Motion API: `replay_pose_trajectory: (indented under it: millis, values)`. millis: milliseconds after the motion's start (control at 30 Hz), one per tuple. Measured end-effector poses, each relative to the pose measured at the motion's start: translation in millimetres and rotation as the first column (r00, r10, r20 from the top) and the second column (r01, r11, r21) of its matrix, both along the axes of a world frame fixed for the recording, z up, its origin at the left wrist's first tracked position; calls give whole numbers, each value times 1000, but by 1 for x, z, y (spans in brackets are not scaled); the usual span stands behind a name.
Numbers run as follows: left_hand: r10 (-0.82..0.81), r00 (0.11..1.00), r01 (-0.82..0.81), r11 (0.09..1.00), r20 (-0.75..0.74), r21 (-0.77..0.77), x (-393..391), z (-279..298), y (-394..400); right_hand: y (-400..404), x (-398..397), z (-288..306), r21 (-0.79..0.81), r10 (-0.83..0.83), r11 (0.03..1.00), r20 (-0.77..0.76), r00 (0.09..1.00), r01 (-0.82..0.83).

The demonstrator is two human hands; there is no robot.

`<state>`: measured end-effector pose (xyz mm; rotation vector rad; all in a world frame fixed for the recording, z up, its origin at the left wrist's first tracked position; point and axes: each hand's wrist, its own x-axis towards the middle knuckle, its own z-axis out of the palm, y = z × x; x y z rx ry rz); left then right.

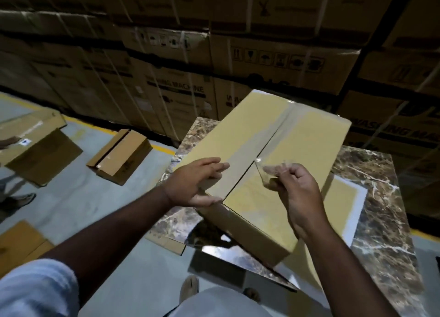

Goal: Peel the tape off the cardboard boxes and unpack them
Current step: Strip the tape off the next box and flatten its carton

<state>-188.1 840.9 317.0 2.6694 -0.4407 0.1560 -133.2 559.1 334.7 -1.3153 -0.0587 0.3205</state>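
A long tan cardboard box (300, 135) lies on a glossy marble-patterned table (378, 212). Clear tape (273, 131) runs along its centre seam. My left hand (195, 183) rests flat with straight fingers on the left flap near the box's near end. My right hand (295, 185) pinches the lifted near end of the clear tape strip (264, 171), just above the right flap. The seam near my hands shows as a dark open line.
Tall stacks of strapped washing-machine cartons (214, 66) form a wall behind the table. Several smaller cardboard boxes (119, 157) lie on the grey floor at left, beside a yellow floor line. Another person's feet (16, 200) stand at far left. My own feet (190, 288) are below.
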Motion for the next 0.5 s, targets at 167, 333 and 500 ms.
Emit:
replay_pose_trajectory:
  millis: [167, 333, 500]
  values:
    - [129, 992, -125, 980, -17, 158, 19, 17, -72, 16, 18, 3, 42, 41, 998, -32, 999, -40]
    - [330, 934, -291, 926, -140, 242, 25, -11, -118, 20, 27, 12, 96, -17, 995, -27, 999, 20]
    - [225, 966, -182, 941, -125, 285, 36, -6, -70, -33, 73, 36, 206, -389, 906, 54, 920, 370]
